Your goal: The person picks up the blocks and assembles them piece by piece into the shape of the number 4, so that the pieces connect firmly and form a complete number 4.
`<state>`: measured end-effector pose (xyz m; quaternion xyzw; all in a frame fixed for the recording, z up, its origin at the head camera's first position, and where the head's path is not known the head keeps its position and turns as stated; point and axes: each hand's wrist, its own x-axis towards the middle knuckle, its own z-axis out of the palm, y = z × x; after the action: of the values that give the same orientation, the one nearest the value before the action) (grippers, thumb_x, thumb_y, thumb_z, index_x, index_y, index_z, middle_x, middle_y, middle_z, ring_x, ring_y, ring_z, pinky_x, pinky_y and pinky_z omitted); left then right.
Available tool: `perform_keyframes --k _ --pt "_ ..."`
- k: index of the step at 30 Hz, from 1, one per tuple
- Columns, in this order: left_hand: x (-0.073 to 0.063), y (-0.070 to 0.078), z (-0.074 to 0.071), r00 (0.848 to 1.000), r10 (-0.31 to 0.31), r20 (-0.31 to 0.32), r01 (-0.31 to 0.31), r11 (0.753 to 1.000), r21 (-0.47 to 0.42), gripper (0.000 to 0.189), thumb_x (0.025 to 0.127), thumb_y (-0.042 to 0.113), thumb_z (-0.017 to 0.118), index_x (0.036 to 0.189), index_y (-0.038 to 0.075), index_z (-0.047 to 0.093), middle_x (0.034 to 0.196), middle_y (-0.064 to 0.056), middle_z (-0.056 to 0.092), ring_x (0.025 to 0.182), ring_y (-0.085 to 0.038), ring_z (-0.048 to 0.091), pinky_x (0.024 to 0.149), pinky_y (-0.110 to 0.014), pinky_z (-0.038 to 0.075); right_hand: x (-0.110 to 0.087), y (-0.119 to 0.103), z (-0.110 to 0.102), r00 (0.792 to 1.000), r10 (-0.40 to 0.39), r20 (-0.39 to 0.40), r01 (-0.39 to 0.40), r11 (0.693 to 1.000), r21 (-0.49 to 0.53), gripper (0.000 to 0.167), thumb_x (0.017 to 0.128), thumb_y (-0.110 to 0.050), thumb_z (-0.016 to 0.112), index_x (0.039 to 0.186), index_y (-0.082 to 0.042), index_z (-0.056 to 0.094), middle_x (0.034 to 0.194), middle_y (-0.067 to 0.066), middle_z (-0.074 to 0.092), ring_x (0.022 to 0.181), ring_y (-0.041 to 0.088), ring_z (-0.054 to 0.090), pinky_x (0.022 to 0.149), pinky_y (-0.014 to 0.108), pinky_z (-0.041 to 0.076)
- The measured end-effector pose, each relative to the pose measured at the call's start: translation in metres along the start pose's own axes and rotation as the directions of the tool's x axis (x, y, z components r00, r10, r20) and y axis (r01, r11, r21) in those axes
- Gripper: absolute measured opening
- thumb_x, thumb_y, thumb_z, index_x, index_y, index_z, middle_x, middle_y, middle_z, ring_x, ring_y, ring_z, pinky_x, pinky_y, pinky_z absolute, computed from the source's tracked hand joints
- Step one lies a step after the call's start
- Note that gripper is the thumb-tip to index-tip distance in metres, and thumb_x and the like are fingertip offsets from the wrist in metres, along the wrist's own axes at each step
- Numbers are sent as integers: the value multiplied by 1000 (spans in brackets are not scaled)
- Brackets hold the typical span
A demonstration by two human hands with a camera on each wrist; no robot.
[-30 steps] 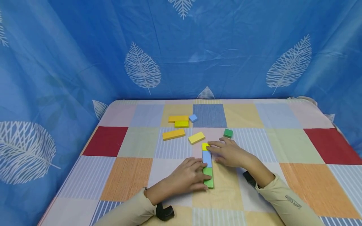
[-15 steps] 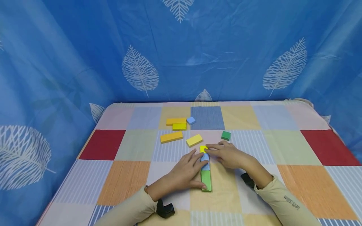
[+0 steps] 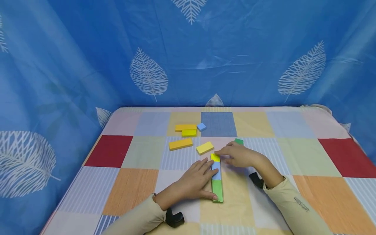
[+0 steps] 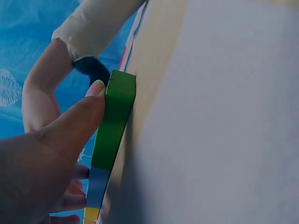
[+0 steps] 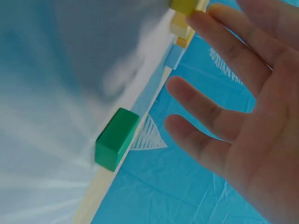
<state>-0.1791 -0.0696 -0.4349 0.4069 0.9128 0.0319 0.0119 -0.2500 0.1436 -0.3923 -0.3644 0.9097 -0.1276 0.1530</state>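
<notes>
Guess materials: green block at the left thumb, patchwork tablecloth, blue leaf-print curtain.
Green block: probably painted wood, possibly plastic; smooth, low sheen, opaque even colour, no visible grain.
Patchwork tablecloth: likely printed fabric, matte-looking, no sharp glare; a coated cloth is possible.
Blue leaf-print curtain: likely thin synthetic sheeting, satiny; creases catch bright highlights. Weave too fine to tell.

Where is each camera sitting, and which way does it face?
Head: head-worn, facing forward and down at the row; left hand, right hand show.
Left wrist: worn there, looking along the row; left hand, right arm show.
Right wrist: worn there, looking past right hand at dark green block and curtain.
Head and left wrist share the row.
</notes>
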Motion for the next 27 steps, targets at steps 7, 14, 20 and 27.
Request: perform_keyframes --k 7,14,20,27 --pt "1 -2 1 1000 8 -2 -8 999 36 84 77 72 45 140 16 38 146 -11 31 137 -30 25 108 -44 28 26 -1 5 989 -60 -135 58 998 -16 49 88 -16 58 135 -13 45 134 11 50 123 46 38 98 61 29" --pt "0 -1 2 1000 2 22 -2 1000 22 85 77 72 44 141 17 36 148 -11 29 138 -29 23 108 -44 27 34 -3 9 995 -75 -59 64 985 -161 39 93 -17 51 132 -18 51 141 6 43 131 48 25 102 62 22" --pt "1 0 2 1000 -4 7 4 1000 30 85 76 73 45 140 17 38 147 -11 31 136 -33 25 108 -44 27 28 -1 10 999 -7 -35 2 986 -166 38 94 -20 49 132 -20 50 143 5 40 132 50 19 99 67 22" --pt "-1 -1 0 999 -27 22 27 1000 5 85 75 73 46 140 18 37 147 -10 30 136 -33 25 107 -46 28 12 4 12 999 42 -33 -47 986 -161 48 93 -36 48 136 -15 46 145 10 35 133 50 17 102 65 18"
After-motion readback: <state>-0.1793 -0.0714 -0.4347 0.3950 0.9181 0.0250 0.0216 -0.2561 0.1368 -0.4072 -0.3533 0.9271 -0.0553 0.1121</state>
